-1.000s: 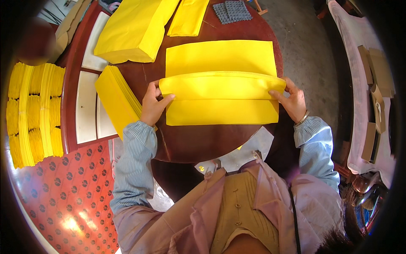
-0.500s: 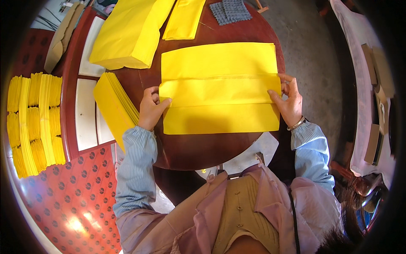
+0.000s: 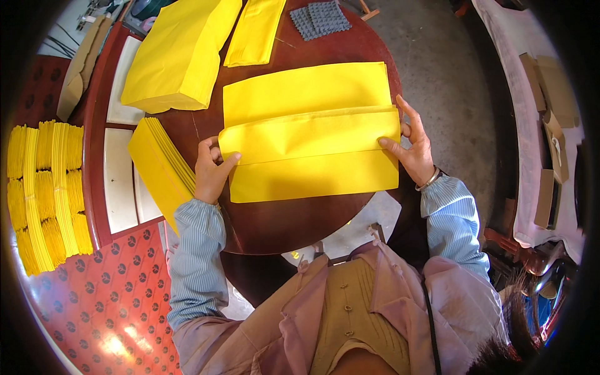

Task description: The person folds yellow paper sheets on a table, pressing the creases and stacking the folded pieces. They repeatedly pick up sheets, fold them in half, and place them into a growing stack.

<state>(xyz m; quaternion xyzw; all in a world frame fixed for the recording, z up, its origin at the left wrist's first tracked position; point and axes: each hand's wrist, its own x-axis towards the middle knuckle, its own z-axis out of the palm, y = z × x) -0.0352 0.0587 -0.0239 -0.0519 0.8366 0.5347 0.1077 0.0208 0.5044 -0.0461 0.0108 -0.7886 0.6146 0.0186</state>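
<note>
1 yellow folded sheet (image 3: 312,134) lies on the round dark-red bench (image 3: 290,225), its middle band pinched at opposite ends by the fingers of the left hand (image 3: 212,173) and right hand (image 3: 415,150), 1 yellow folded stack (image 3: 159,165) to its left.

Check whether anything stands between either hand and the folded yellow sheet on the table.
Nothing visible does: the left hand directly holds the left edge of the yellow sheet, and the right hand its right edge. The yellow stack lies to the left of the left hand, not in between.
</note>
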